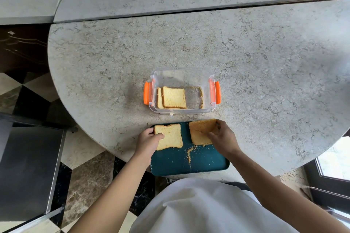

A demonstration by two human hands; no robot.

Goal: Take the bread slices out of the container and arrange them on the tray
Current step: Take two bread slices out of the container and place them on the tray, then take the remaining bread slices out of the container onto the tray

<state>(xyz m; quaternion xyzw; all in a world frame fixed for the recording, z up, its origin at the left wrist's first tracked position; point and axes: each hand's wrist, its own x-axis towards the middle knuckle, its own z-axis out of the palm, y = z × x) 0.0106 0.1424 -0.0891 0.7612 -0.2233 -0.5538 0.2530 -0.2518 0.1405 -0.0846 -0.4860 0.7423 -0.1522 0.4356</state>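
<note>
Stone surface [246, 66]: pale, veined, rounded; it carries everything.
Tray [206, 162]: dark teal, at the near edge of the surface, crumbs scattered on its middle.
Container [182, 75]: clear plastic with orange clips, lid off, just beyond the tray.
Slices in container [174, 98]: two, overlapping, lying against its left side.
Left hand [148, 139]: at the tray's far left corner, thumb on top of the left slice [170, 137], fingers closed round its edge.
Right hand [222, 138]: at the tray's far right corner, fingers pinching the right slice [200, 131], which lies partly over the tray's rim.
</note>
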